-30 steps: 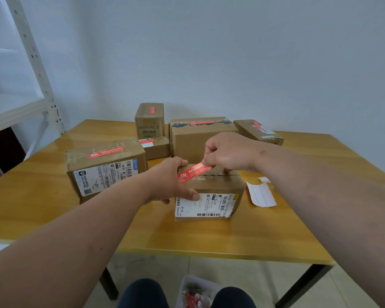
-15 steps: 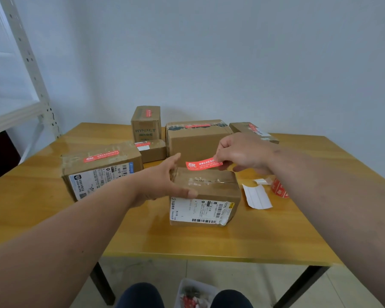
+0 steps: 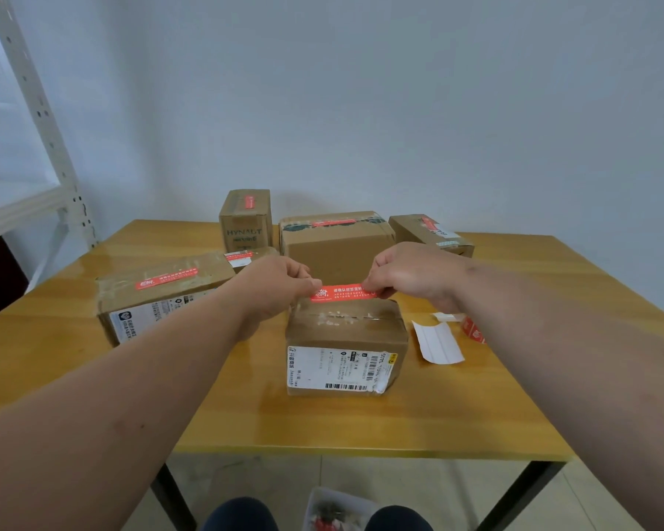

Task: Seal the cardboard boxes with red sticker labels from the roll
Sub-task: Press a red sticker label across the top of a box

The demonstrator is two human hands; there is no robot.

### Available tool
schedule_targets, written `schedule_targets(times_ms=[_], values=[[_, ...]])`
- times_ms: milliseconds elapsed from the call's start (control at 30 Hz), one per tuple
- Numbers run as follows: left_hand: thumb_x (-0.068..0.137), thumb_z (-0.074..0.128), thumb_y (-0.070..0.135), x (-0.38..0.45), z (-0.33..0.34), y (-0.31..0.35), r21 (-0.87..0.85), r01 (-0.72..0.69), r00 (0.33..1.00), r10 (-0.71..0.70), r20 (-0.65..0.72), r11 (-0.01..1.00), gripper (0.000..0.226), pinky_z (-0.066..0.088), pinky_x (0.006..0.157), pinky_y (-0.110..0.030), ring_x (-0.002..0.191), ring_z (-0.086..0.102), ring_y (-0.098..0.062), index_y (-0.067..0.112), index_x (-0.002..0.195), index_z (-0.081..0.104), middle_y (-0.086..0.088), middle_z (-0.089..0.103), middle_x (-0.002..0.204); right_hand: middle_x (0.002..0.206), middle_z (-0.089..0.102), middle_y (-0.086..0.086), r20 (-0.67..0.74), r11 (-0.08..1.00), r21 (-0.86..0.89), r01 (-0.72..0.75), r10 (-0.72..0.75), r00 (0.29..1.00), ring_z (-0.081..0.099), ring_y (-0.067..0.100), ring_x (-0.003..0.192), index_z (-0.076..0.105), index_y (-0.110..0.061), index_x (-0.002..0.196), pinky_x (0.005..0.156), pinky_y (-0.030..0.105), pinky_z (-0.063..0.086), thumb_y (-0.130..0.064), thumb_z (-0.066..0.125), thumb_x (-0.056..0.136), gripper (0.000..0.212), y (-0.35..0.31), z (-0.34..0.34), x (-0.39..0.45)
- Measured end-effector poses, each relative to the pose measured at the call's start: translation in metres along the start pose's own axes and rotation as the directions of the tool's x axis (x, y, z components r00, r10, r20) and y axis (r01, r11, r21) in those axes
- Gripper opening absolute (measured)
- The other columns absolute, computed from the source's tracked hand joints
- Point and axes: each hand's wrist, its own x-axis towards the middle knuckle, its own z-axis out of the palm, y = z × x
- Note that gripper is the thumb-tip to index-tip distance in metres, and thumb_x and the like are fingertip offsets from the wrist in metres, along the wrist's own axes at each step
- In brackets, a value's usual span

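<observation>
Left grip (image 3: 275, 287), right grip (image 3: 407, 277) pinching, forearms extended forward.

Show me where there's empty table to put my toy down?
Bare wood lies along the near edge of the table, in front of the box under the hands. The right far corner behind the white paper is bare too. The back middle is crowded with sealed boxes.

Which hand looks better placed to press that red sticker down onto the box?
Left, narrowly. Both hands pinch the red paper sticker label above the nearest brown cardboard box, but the left hand sits lower, nearer the lid; the right hand holds its end slightly higher.
</observation>
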Motion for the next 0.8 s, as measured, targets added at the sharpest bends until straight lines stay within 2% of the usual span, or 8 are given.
schedule_targets(times_ms=[67, 167, 233, 267, 333, 433, 667, 800], values=[[0.090, 0.067, 0.021, 0.001, 0.001, 0.002, 0.052, -0.006, 1.000, 0.005, 0.018, 0.999, 0.022, 0.034, 0.108, -0.043, 0.116, 0.050, -0.016, 0.005, 0.075, 0.063, 0.003, 0.060, 0.119, 0.083, 0.053, 0.007, 0.002, 0.998, -0.066, -0.025, 0.025, 1.000, 0.047, 0.019, 0.080, 0.056, -0.009, 0.076, 0.082, 0.039, 0.044, -0.020, 0.065, 0.088, 0.019, 0.002, 0.001, -0.003], [0.091, 0.066, 0.023, 0.004, 0.005, 0.008, 0.199, -0.014, 1.000, 0.009, 0.028, 0.980, 0.024, 0.040, 0.083, -0.027, 0.098, 0.054, -0.011, 0.005, 0.076, 0.062, -0.003, 0.064, 0.117, 0.073, 0.042, 0.002, 0.010, 0.988, -0.143, -0.054, 0.056, 0.998, 0.038, 0.017, 0.069, 0.047, -0.012, 0.067, 0.062, 0.030, 0.030, -0.019, 0.062, 0.089, 0.028, 0.003, 0.004, -0.006], [0.090, 0.066, 0.023, 0.006, 0.007, 0.009, 0.297, -0.032, 0.999, 0.030, 0.012, 0.954, 0.026, 0.039, 0.065, -0.021, 0.102, 0.059, -0.017, 0.010, 0.068, 0.058, -0.007, 0.066, 0.115, 0.075, 0.044, 0.002, 0.008, 0.976, -0.207, -0.061, 0.064, 0.998, 0.039, 0.017, 0.069, 0.048, -0.011, 0.071, 0.061, 0.029, 0.030, -0.020, 0.060, 0.089, 0.023, 0.004, 0.007, -0.004], [0.089, 0.066, 0.023, 0.008, 0.008, 0.009, 0.336, -0.044, 0.999, 0.045, 0.006, 0.941, 0.028, 0.042, 0.064, -0.021, 0.105, 0.061, -0.022, 0.012, 0.065, 0.056, -0.008, 0.068, 0.111, 0.078, 0.046, 0.003, 0.006, 0.970, -0.233, -0.063, 0.066, 0.998, 0.041, 0.017, 0.071, 0.050, -0.011, 0.075, 0.062, 0.030, 0.031, -0.022, 0.060, 0.089, 0.021, 0.004, 0.009, -0.003], [0.089, 0.066, 0.022, 0.010, 0.009, 0.008, 0.389, -0.064, 0.998, 0.067, 0.006, 0.919, 0.031, 0.054, 0.071, -0.033, 0.098, 0.065, -0.027, 0.015, 0.061, 0.053, -0.012, 0.069, 0.097, 0.081, 0.049, 0.003, 0.002, 0.958, -0.279, -0.065, 0.069, 0.998, 0.044, 0.017, 0.074, 0.052, -0.011, 0.078, 0.063, 0.029, 0.034, -0.024, 0.058, 0.091, 0.019, 0.004, 0.012, 0.000], [0.089, 0.064, 0.024, 0.010, 0.011, 0.010, 0.474, -0.081, 0.997, 0.081, 0.019, 0.877, 0.030, 0.055, 0.084, -0.045, 0.091, 0.066, -0.029, 0.014, 0.063, 0.053, -0.015, 0.069, 0.090, 0.082, 0.049, 0.004, 0.002, 0.943, -0.327, -0.062, 0.066, 0.998, 0.045, 0.018, 0.075, 0.052, -0.011, 0.081, 0.060, 0.028, 0.033, -0.024, 0.054, 0.092, 0.018, 0.005, 0.014, 0.003], [0.093, 0.058, 0.027, 0.014, 0.014, 0.007, 0.590, -0.092, 0.996, 0.076, 0.051, 0.803, 0.024, 0.054, 0.087, -0.043, 0.092, 0.064, -0.026, 0.015, 0.073, 0.057, -0.011, 0.067, 0.092, 0.086, 0.054, 0.004, 0.003, 0.924, -0.371, -0.087, 0.095, 0.995, 0.051, 0.019, 0.080, 0.056, -0.012, 0.083, 0.066, 0.029, 0.037, -0.026, 0.052, 0.093, 0.017, 0.006, 0.017, 0.010], [0.094, 0.057, 0.030, 0.016, 0.015, 0.007, 0.633, -0.101, 0.995, 0.079, 0.063, 0.768, 0.024, 0.055, 0.086, -0.041, 0.090, 0.064, -0.023, 0.016, 0.075, 0.058, -0.008, 0.066, 0.092, 0.083, 0.051, 0.003, 0.017, 0.915, -0.393, -0.089, 0.104, 0.994, 0.049, 0.019, 0.078, 0.054, -0.013, 0.080, 0.062, 0.028, 0.036, -0.025, 0.051, 0.094, 0.018, 0.006, 0.017, 0.012]])
